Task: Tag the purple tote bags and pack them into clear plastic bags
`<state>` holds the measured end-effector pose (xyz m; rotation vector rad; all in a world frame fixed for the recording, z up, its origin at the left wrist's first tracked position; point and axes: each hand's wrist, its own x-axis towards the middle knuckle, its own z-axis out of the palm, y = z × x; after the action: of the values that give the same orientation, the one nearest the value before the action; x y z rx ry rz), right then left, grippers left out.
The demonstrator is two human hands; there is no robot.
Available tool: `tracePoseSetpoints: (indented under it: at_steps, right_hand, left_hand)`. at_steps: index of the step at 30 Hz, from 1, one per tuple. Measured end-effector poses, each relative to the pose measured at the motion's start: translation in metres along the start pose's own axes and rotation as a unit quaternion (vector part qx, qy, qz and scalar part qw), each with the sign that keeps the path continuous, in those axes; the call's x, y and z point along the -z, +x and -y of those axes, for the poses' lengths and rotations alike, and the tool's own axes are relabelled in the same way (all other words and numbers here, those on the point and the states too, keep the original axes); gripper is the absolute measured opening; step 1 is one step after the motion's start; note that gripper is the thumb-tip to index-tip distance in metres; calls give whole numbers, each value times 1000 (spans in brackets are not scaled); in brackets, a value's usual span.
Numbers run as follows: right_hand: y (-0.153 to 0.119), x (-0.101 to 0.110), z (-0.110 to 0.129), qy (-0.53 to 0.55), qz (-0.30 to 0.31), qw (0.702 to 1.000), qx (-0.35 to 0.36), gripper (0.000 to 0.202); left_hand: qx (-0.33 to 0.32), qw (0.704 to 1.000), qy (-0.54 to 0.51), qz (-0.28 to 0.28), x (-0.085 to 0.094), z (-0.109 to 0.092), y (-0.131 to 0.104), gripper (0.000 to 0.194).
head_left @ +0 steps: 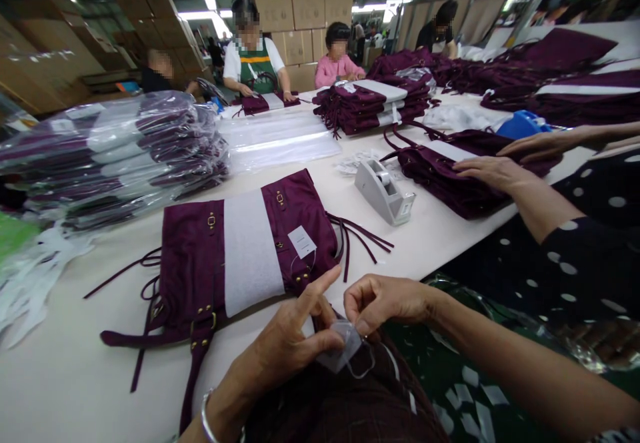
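Low in the view, my left hand [300, 343] pinches a small translucent packet [345, 339] between thumb and fingers, its index finger pointing up. My right hand [383, 299] pinches the same packet at its right edge. A thin pale loop of string [367, 369] hangs below the packet. Just beyond my hands a purple handbag [193, 263] lies flat on the table, with a white wrap [253, 249] around its middle. On its right half rests a white hang tag [302, 241] on a thin string. The handbag's handle [200, 363] trails toward me.
A grey tape dispenser [380, 193] stands right of the handbag. At right, a co-worker's hands [493, 169] rest on another purple bag [440, 176]. Plastic-wrapped bags [125, 156] are stacked at left, unwrapped bags [370, 106] farther back. Clear plastic sleeves [280, 139] lie between. Paper scraps [465, 393] lie below right.
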<state>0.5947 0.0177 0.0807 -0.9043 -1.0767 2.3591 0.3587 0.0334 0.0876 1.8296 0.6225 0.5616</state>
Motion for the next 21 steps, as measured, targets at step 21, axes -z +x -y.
tracePoseSetpoints:
  at_steps: [21]
  right_hand:
    - [-13, 4, 1, 138, -107, 975, 138, 31]
  left_hand:
    - [121, 992, 12, -30, -20, 30, -16, 76]
